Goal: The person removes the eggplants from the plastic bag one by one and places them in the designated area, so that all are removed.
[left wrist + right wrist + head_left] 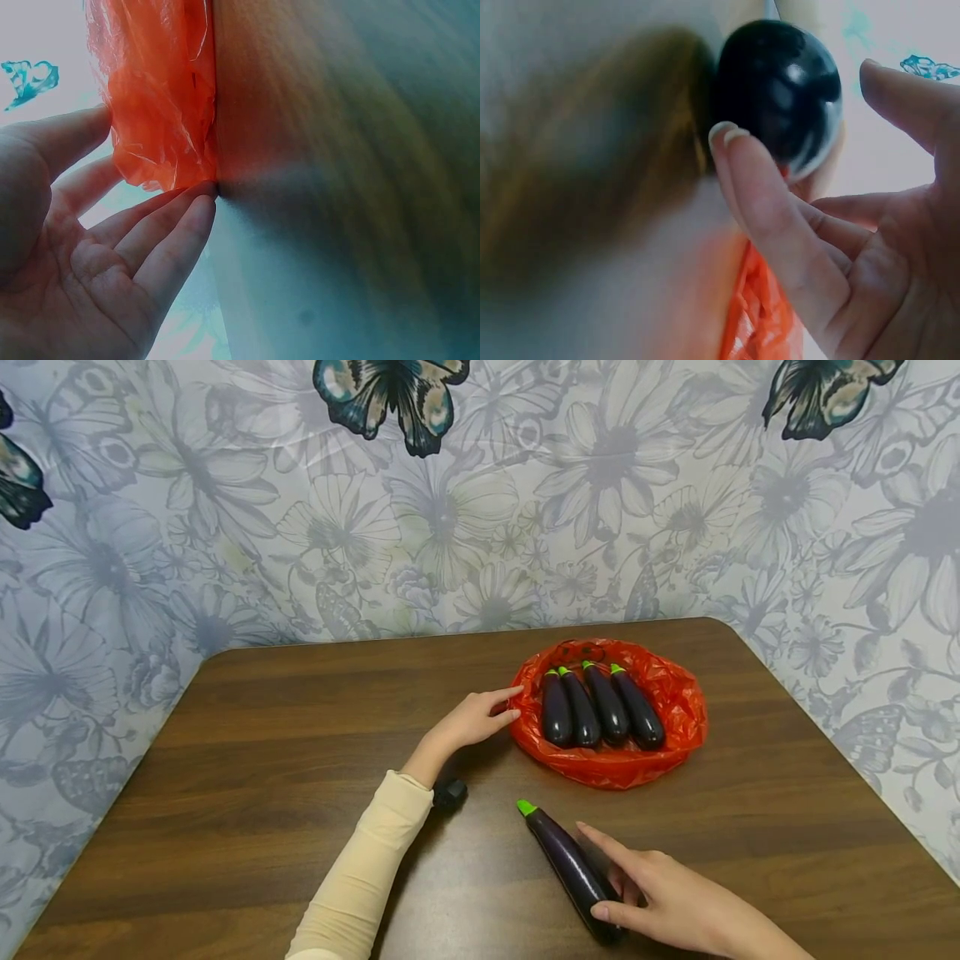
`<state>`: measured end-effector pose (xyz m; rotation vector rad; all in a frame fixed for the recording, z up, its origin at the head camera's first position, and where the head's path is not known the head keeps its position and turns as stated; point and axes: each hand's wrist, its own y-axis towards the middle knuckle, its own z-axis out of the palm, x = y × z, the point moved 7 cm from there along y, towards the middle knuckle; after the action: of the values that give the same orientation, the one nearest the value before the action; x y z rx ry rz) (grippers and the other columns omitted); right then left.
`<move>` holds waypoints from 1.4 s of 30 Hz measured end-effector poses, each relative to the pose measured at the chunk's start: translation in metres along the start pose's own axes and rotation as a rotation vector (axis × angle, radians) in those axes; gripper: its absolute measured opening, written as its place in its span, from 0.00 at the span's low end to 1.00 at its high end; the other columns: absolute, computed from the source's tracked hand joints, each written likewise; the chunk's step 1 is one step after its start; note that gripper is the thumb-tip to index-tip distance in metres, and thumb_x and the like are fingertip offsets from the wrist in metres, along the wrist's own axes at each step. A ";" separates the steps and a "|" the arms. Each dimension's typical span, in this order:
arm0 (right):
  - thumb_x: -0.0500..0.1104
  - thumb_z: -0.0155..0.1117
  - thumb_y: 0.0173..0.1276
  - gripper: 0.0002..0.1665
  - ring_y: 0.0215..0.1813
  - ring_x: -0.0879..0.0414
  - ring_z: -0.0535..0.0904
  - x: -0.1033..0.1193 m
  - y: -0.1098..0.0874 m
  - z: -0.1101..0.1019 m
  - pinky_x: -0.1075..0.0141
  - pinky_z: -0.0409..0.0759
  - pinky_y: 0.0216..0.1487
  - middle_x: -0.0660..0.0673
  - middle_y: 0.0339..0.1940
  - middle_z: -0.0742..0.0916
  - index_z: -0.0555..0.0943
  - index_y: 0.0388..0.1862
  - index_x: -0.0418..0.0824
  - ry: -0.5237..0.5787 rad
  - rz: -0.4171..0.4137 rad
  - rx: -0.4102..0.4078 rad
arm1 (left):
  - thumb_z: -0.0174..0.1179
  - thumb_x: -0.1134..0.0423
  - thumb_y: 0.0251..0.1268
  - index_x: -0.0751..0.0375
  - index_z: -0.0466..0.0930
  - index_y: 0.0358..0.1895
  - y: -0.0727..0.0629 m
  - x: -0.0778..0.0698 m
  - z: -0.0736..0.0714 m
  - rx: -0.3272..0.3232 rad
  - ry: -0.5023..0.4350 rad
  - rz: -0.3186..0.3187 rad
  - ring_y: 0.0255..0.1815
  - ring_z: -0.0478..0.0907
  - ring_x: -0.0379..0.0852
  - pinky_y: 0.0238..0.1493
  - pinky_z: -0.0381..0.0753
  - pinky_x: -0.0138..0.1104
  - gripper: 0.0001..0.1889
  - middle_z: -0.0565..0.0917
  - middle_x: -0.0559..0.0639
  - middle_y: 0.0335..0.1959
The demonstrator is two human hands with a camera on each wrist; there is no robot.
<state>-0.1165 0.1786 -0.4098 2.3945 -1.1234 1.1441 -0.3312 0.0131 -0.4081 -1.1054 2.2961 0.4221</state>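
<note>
A dark purple eggplant (568,864) with a bright green stem end lies on the table, its stem pointing away and to the left. Beside it is my right hand (667,893), index finger straight and thumb over the near end in the head view. The right wrist view shows the thumb apart from the glossy eggplant (780,94) and the fingertips close at its side. My left hand (472,720) touches the left side of a red plastic bag (600,772) with extended fingers. Inside the bag, several eggplants (600,706) lie side by side, stems toward the wall.
The brown wooden table (300,760) reaches back to a wall with floral wallpaper (442,527) and dark butterfly decorations (397,397). A small black device (450,793) sits at my left wrist. The bag stands right of centre toward the back edge.
</note>
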 end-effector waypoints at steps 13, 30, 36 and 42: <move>0.55 0.59 0.67 0.42 0.26 0.67 0.71 0.004 0.000 -0.023 0.71 0.72 0.25 0.61 0.28 0.74 0.58 0.72 0.37 -0.076 -0.003 -0.041 | 0.53 0.55 0.69 0.54 0.64 0.69 -0.001 0.000 -0.001 0.004 0.006 0.009 0.63 0.67 0.48 0.62 0.63 0.39 0.26 0.71 0.55 0.63; 0.35 0.67 0.60 0.30 0.54 0.40 0.74 -0.017 0.015 -0.124 0.42 0.71 0.50 0.35 0.53 0.79 0.71 0.62 0.34 -0.386 0.013 -0.565 | 0.53 0.54 0.70 0.57 0.64 0.69 -0.007 0.000 0.002 0.023 -0.011 -0.010 0.62 0.67 0.50 0.61 0.64 0.40 0.26 0.71 0.56 0.62; 0.33 0.66 0.59 0.31 0.57 0.35 0.69 -0.036 0.025 -0.131 0.38 0.66 0.52 0.31 0.55 0.75 0.69 0.62 0.30 -0.392 0.047 -0.574 | 0.52 0.55 0.70 0.57 0.65 0.69 -0.009 -0.001 0.000 0.022 -0.017 -0.013 0.62 0.67 0.51 0.61 0.64 0.41 0.26 0.71 0.56 0.62; 0.36 0.66 0.61 0.33 0.58 0.31 0.66 -0.056 0.036 -0.137 0.37 0.64 0.54 0.25 0.56 0.72 0.66 0.62 0.25 -0.397 0.160 -0.495 | 0.52 0.55 0.70 0.58 0.64 0.69 -0.008 -0.002 -0.003 0.019 -0.007 -0.002 0.62 0.67 0.50 0.62 0.63 0.41 0.26 0.71 0.56 0.63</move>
<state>-0.2404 0.2553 -0.3649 2.2031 -1.5291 0.3553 -0.3250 0.0082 -0.4051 -1.0950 2.2887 0.4023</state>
